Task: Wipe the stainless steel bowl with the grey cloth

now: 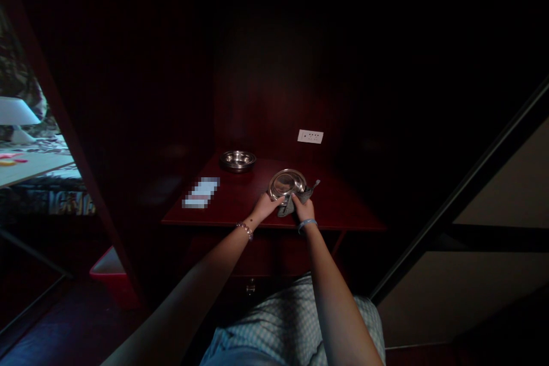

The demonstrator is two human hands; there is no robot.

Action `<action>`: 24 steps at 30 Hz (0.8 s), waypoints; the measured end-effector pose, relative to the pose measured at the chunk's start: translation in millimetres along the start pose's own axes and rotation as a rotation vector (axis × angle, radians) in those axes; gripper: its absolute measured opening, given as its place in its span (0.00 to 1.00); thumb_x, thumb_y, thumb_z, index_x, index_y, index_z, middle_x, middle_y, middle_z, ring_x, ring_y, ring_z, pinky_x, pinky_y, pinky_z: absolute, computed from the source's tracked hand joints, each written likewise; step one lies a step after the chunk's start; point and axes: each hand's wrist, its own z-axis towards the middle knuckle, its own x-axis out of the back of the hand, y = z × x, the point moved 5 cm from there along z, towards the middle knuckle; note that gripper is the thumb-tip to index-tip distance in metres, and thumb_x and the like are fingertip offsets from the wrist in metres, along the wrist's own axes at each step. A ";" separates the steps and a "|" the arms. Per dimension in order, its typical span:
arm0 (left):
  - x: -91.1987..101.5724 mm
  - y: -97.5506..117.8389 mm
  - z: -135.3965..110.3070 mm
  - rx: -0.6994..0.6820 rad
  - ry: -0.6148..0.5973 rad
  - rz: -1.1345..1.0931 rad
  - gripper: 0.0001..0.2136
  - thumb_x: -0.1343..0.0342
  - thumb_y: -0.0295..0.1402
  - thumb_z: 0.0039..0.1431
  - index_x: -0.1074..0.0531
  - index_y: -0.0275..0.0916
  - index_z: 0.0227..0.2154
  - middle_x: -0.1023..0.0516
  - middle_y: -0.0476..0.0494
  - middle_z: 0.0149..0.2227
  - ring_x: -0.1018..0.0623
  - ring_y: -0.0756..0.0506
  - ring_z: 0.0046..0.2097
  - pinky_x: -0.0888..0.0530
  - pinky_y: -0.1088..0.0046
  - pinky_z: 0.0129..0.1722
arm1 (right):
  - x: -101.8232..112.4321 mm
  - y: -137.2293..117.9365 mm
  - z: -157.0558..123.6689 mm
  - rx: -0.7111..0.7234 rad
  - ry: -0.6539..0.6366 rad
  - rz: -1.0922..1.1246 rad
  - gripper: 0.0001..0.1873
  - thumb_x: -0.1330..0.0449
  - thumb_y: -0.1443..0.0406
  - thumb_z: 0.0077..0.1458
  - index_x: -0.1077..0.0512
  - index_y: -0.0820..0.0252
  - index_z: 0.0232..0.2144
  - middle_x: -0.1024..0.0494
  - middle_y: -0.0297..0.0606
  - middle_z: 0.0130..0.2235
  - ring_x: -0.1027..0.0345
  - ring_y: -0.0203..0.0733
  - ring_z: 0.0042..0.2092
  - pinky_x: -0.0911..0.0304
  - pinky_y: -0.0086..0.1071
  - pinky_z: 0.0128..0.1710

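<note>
My left hand (266,206) grips the near edge of a shiny metal dish (286,182), tilted up above a dark red wooden table (240,209). My right hand (302,209) is closed on a grey cloth (295,200) pressed against the dish's lower right rim. A bead bracelet is on my left wrist, a light blue band on my right.
A second metal bowl (237,160) stands at the table's back left. A blurred flat white item (201,193) lies on the left part of the table. A white wall socket plate (310,136) is on the dark panel behind. A red bin (112,274) sits on the floor at left.
</note>
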 end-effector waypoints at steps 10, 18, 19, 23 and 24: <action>-0.8 -12.8 2.9 0.056 -0.007 0.120 0.13 0.44 0.33 0.51 0.24 0.36 0.39 0.20 0.39 0.41 0.23 0.42 0.45 0.29 0.65 0.48 | -0.2 4.1 1.9 0.009 -0.009 -0.004 0.24 0.39 0.52 0.42 0.25 0.64 0.36 0.20 0.44 0.39 0.27 0.49 0.44 0.34 0.38 0.45; 2.3 -2.7 0.1 0.023 0.039 0.068 0.08 0.46 0.28 0.51 0.25 0.34 0.34 0.20 0.40 0.38 0.22 0.43 0.42 0.28 0.67 0.45 | -1.0 -1.9 -0.4 0.004 -0.001 -0.010 0.23 0.38 0.53 0.42 0.25 0.64 0.36 0.21 0.44 0.39 0.27 0.50 0.44 0.35 0.39 0.46; 3.1 -1.2 -0.5 0.029 0.052 0.065 0.08 0.46 0.28 0.51 0.25 0.34 0.34 0.20 0.39 0.38 0.22 0.43 0.42 0.27 0.67 0.45 | -1.0 -2.6 -0.8 0.002 -0.001 -0.008 0.23 0.38 0.53 0.42 0.25 0.64 0.36 0.20 0.44 0.39 0.27 0.50 0.43 0.35 0.39 0.45; 5.2 1.3 -1.5 0.045 0.103 0.027 0.09 0.45 0.26 0.50 0.27 0.34 0.36 0.21 0.39 0.40 0.23 0.43 0.42 0.28 0.67 0.46 | -0.7 -6.2 -2.7 0.005 -0.004 -0.018 0.22 0.38 0.53 0.42 0.25 0.64 0.35 0.20 0.44 0.39 0.27 0.50 0.43 0.35 0.38 0.46; 5.7 1.1 -1.5 0.046 0.118 0.008 0.11 0.45 0.26 0.50 0.27 0.34 0.38 0.21 0.39 0.41 0.23 0.44 0.43 0.28 0.67 0.46 | -0.5 -6.9 -3.0 0.005 -0.004 -0.024 0.22 0.38 0.53 0.42 0.25 0.64 0.35 0.21 0.45 0.39 0.28 0.50 0.44 0.35 0.38 0.46</action>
